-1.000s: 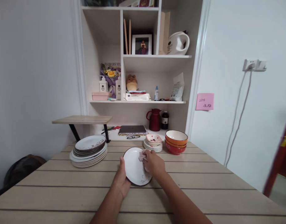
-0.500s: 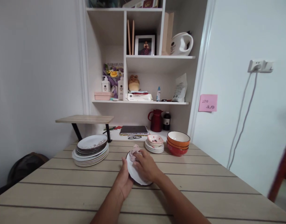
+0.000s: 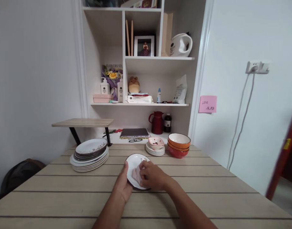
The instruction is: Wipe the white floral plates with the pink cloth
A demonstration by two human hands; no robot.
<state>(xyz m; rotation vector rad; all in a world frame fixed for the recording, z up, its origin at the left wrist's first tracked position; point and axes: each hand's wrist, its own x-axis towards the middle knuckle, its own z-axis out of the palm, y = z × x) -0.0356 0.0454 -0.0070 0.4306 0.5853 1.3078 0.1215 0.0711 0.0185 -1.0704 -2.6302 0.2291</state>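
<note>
Left hand (image 3: 124, 184) grip pinching plate (image 3: 133, 160) rim, plate at desk (image 3: 207, 197) centre. Right hand (image 3: 152, 176) fingers closed on pink cloth (image 3: 136, 174), pressing it onto plate. Best: steady rim, firm circular wipes out to edge.

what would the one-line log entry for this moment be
left hand: grips white plate rim | right hand: presses pink cloth onto white plate | nearby on table: plate stack left, orange bowls behind
</note>
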